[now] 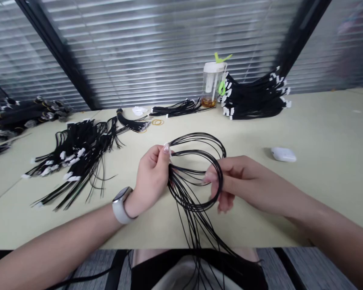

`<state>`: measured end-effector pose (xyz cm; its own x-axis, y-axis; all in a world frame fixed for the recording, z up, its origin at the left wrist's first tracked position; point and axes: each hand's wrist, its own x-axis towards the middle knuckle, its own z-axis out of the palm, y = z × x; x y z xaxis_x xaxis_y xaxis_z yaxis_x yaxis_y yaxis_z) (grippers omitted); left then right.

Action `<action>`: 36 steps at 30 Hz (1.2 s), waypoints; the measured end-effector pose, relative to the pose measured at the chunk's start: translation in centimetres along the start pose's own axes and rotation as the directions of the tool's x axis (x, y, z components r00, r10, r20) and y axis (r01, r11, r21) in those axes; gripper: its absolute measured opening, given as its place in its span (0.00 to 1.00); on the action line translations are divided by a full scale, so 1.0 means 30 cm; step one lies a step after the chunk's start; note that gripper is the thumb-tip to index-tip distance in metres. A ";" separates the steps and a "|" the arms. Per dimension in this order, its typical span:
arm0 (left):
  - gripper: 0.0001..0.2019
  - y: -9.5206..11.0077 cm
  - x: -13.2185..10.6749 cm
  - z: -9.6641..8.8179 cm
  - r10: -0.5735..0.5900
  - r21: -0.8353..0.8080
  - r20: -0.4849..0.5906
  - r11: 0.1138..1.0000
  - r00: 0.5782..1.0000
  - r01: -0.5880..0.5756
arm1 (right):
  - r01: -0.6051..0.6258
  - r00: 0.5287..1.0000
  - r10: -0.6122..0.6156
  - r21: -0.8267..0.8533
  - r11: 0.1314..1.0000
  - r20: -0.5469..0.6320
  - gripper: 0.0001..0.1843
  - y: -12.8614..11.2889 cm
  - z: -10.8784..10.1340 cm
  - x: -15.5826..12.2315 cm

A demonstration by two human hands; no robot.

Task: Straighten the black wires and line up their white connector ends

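Observation:
My left hand (153, 175) is closed around a bundle of thin black cables (196, 177) at the table's front middle, thumb and fingers pinching where the strands gather. My right hand (234, 181) grips the same bundle a little to the right, bending the cables into a loop that curves up and back over both hands. The loose ends hang down over the table edge toward my lap. A white watch (121, 205) sits on my left wrist.
A spread pile of black cables with white connectors (75, 157) lies at the left. A tall stack of bundled cables (254, 96) and a clear bottle (211, 82) stand at the back. Rubber bands (157, 121) and a white earbud case (283, 154) lie on the table (320, 133).

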<state>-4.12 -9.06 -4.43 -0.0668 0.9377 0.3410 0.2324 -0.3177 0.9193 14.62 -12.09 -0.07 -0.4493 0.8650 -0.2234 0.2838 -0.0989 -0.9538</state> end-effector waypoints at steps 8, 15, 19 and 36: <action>0.14 0.005 -0.017 -0.001 0.003 -0.045 0.011 0.999 1.000 -0.002 | 0.149 0.988 -0.136 -0.212 0.966 0.072 0.13 0.013 -0.011 0.025; 0.14 0.010 -0.034 0.014 0.100 0.099 0.038 0.990 0.994 -0.104 | 0.190 0.982 -0.184 -0.264 0.945 0.049 0.13 0.031 0.039 0.050; 0.13 -0.003 -0.049 0.020 0.177 0.119 0.065 0.976 0.982 -0.184 | 0.258 0.962 -0.270 -0.209 0.943 -0.029 0.11 0.065 0.076 0.081; 0.17 0.020 -0.007 0.001 0.069 0.161 0.143 0.983 0.987 -0.092 | 0.324 0.927 -0.366 -0.316 0.892 -0.082 0.10 0.084 0.091 0.078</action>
<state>-3.95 -9.45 -3.96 0.0890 0.9241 0.3716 0.3904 -0.3756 0.8405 11.97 -11.66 -3.55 -0.4511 0.8783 0.1581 0.3750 0.3473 -0.8595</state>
